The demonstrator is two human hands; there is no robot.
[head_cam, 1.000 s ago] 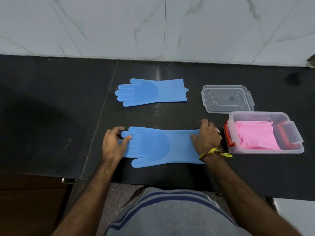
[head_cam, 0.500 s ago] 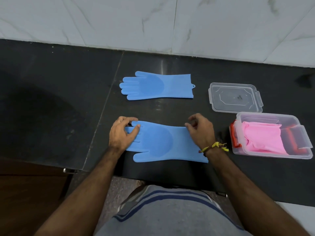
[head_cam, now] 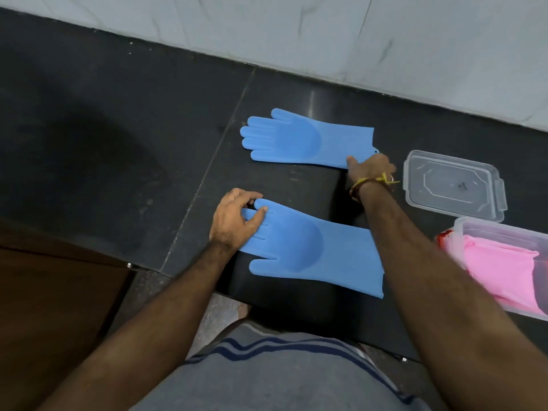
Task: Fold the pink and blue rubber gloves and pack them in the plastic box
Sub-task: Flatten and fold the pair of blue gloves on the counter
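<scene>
Head view: right hand (head_cam: 371, 168) touches far blue glove (head_cam: 308, 139)

A dark, polished stone counter (head_cam: 118, 120) fills most of the view, made of slabs that meet at a thin pale seam (head_cam: 207, 176) running from its far edge to its near edge. Behind the far edge rises a wall (head_cam: 326, 34) of pale grey marbled tiles with faint veins. Below the counter's near left corner sits brown wooden cabinetry (head_cam: 53, 307); a speckled floor (head_cam: 219, 318) shows beneath the near edge.
</scene>
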